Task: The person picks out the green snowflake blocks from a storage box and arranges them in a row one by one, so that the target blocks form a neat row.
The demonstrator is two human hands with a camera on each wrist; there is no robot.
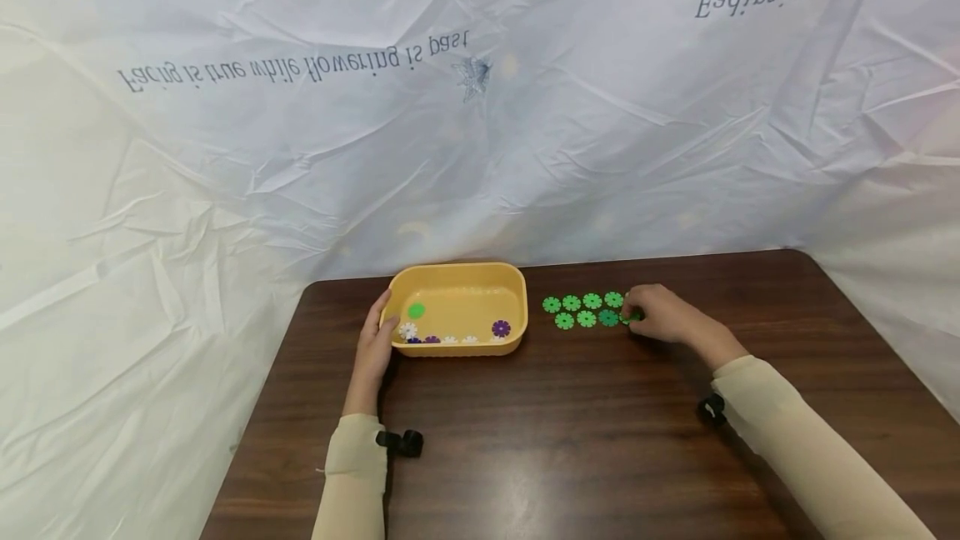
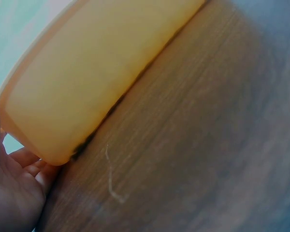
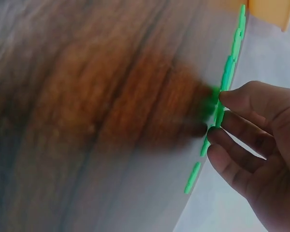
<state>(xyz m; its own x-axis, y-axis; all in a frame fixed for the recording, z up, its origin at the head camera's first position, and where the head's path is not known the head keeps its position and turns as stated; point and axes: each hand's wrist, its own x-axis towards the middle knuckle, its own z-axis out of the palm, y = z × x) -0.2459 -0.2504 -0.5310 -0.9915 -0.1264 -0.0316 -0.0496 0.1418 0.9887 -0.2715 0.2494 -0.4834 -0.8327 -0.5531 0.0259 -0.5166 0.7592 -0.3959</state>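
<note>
On the left, a yellow plastic basin (image 1: 457, 272) stands on the table. My left hand (image 1: 373, 340) grips its left side, the thumb over the rim and the fingers along the outer wall; in the left wrist view the fingers lie against the basin's corner (image 2: 58, 140). Green snowflake discs (image 1: 592, 300) lie flat in two rows right of the basin, one of them a darker green disc (image 1: 608, 317). At the right end of these rows, my right hand (image 1: 663, 315) pinches a green disc (image 3: 219, 115) between thumb and fingertips, low over the tabletop. Its fingers partly hide the row ends.
Inside the basin lie a light green disc (image 1: 416, 310), a purple disc (image 1: 501, 328), a white disc (image 1: 408, 330) and several others along the near wall. The dark wooden table (image 1: 525, 432) ends at a pale printed cloth (image 1: 465, 173) behind and at both sides.
</note>
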